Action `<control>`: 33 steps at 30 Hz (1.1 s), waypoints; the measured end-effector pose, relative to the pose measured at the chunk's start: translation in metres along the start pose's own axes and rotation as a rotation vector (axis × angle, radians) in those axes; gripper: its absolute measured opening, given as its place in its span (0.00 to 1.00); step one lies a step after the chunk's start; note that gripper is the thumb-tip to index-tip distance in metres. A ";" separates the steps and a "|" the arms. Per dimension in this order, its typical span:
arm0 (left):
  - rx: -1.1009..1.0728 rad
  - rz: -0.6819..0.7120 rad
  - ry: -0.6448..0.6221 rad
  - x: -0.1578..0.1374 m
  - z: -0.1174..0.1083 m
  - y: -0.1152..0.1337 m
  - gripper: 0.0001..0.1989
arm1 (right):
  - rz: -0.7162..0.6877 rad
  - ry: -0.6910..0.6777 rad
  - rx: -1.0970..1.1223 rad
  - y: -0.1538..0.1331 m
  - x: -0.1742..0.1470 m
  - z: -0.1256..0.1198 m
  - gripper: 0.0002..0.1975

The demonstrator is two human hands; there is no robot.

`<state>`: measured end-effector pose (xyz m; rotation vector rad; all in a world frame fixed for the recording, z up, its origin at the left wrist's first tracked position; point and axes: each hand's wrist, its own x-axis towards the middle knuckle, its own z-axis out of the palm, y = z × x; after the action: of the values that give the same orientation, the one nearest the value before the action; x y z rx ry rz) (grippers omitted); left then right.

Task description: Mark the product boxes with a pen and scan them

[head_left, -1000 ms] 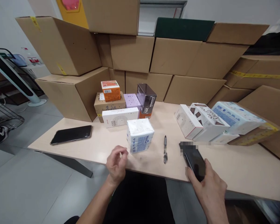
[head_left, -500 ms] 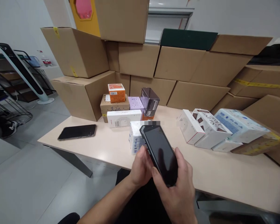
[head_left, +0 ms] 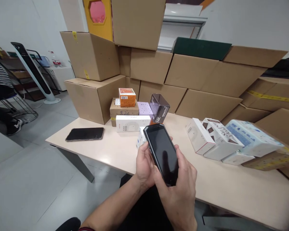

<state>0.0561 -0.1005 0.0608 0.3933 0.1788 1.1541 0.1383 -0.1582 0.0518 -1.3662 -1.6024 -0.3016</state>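
A black smartphone (head_left: 162,152) with a dark screen is held tilted above the table's front edge. My right hand (head_left: 179,189) is closed round its lower end, thumb on the left edge and fingers on the right. Against the phone's left side and back, my left hand (head_left: 144,166) is closed on it too, some of its fingers hidden. Just behind the phone a white and blue pack (head_left: 141,138) is mostly covered. Beyond it lie a white power bank box (head_left: 132,123), a brown carton (head_left: 124,110), an orange box (head_left: 127,97), a lilac box (head_left: 144,109) and a dark brown box (head_left: 160,106).
A second phone (head_left: 84,134) lies on the table (head_left: 110,154) at the left. Several white and blue boxes (head_left: 223,139) stand at the right. Stacked cardboard cartons (head_left: 190,72) wall off the back. A seated person (head_left: 0,77) and a tower fan (head_left: 35,72) are far left.
The view has swung a little left, so the scene sits further right. Both hands still hold the phone, which now stands slightly more upright and covers more of the white and blue pack.
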 end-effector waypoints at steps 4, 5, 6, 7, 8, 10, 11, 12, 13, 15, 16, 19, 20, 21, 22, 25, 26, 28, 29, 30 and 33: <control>-0.019 0.006 0.004 0.002 0.002 0.000 0.31 | 0.005 -0.021 -0.020 0.002 0.002 -0.001 0.37; -0.014 0.001 0.002 0.003 0.001 0.000 0.31 | 0.006 -0.023 -0.021 0.002 0.003 -0.001 0.37; -0.008 -0.002 0.003 0.003 0.001 0.001 0.32 | 0.005 -0.023 -0.020 0.002 0.003 -0.001 0.37; -0.003 -0.002 0.006 0.004 0.000 0.001 0.32 | 0.004 -0.024 -0.018 0.003 0.003 0.000 0.37; 0.002 0.001 0.009 0.004 0.000 0.001 0.32 | 0.000 -0.024 -0.015 0.003 0.003 0.000 0.37; 0.011 0.008 0.018 0.005 -0.001 0.001 0.31 | -0.011 -0.024 -0.008 0.004 0.003 0.001 0.37; 0.013 0.010 0.021 0.006 -0.001 0.001 0.31 | -0.011 -0.024 -0.007 0.004 0.003 0.002 0.37; 0.013 0.010 0.022 0.006 -0.001 0.002 0.31 | -0.009 -0.024 -0.007 0.004 0.003 0.002 0.37; 0.010 0.008 0.022 0.006 -0.001 0.002 0.31 | -0.006 -0.023 -0.006 0.004 0.003 0.003 0.37; -0.005 -0.003 0.015 0.006 -0.001 0.002 0.31 | -0.004 -0.021 -0.006 0.004 0.003 0.003 0.37; -0.013 -0.010 0.010 0.006 -0.001 0.002 0.32 | -0.006 -0.021 -0.006 0.004 0.003 0.003 0.37; -0.035 -0.028 0.004 0.004 0.000 0.002 0.33 | -0.014 -0.022 -0.004 0.004 0.004 0.002 0.37; -0.040 -0.036 0.007 0.004 0.000 0.001 0.33 | -0.013 -0.021 -0.005 0.005 0.004 0.002 0.38; -0.046 -0.045 0.012 0.004 0.000 0.001 0.34 | -0.011 -0.021 -0.005 0.005 0.004 0.002 0.38; -0.051 -0.054 0.015 0.003 0.000 0.001 0.34 | -0.009 -0.021 -0.004 0.005 0.004 0.002 0.38; -0.058 -0.066 0.009 0.003 0.000 0.001 0.34 | 0.000 -0.026 0.002 0.005 0.004 0.002 0.37; -0.057 -0.062 0.001 0.003 -0.001 0.000 0.34 | -0.001 -0.026 0.004 0.005 0.004 0.002 0.37; -0.046 -0.052 -0.015 0.001 -0.003 -0.001 0.33 | -0.007 -0.014 0.002 0.005 0.003 0.002 0.37; -0.035 -0.051 -0.023 -0.001 -0.006 -0.002 0.33 | -0.007 -0.008 -0.001 0.006 0.002 0.002 0.37; -0.018 -0.058 -0.031 -0.004 -0.009 -0.004 0.33 | -0.006 0.001 -0.004 0.006 0.002 0.002 0.38; 0.100 -0.045 -0.037 -0.017 -0.027 -0.009 0.32 | 0.000 0.021 -0.008 0.009 0.001 0.001 0.38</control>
<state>0.0482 -0.1135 0.0312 0.4966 0.2128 1.0960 0.1462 -0.1540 0.0485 -1.3653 -1.5858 -0.3218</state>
